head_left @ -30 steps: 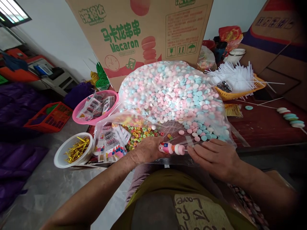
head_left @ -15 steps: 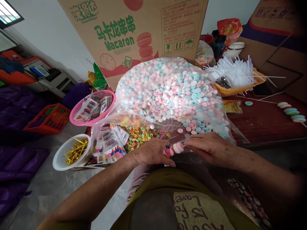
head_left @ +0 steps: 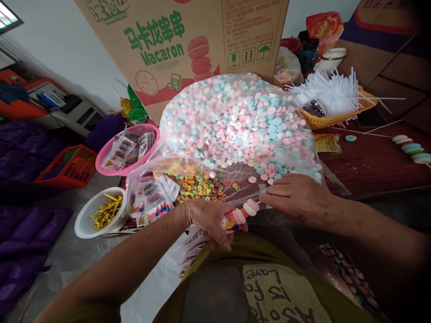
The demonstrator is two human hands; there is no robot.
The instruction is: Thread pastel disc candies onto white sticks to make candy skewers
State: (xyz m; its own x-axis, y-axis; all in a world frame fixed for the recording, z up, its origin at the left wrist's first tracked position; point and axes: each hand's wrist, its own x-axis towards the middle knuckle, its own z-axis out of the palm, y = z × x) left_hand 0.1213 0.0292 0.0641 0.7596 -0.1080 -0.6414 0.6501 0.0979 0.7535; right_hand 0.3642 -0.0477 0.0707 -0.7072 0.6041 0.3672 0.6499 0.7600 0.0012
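My left hand (head_left: pixel 209 218) is closed around a candy skewer (head_left: pixel 241 215) with pink and white discs, its tip pointing up and right. Just to the right, my right hand (head_left: pixel 298 198) lies palm down at the skewer's tip, fingers together on the mouth of a big clear bag (head_left: pixel 235 123) full of pink, blue and white candy discs. Whether it pinches a disc is hidden. Colourful ring candies (head_left: pixel 198 186) lie in a smaller bag just beyond my left hand.
A pink basket (head_left: pixel 111 169) of small packets, a white bowl (head_left: pixel 81 226) with gold twist ties, and printed wrappers (head_left: pixel 153 202) sit at left. A yellow basket (head_left: pixel 332 120) holds white sticks. A finished skewer (head_left: pixel 411 150) lies at right. A Macaron carton (head_left: pixel 182 40) stands behind.
My left hand has drawn the skewer down and towards my body, tilting its tip up. My right hand has slid left and up to the tip.
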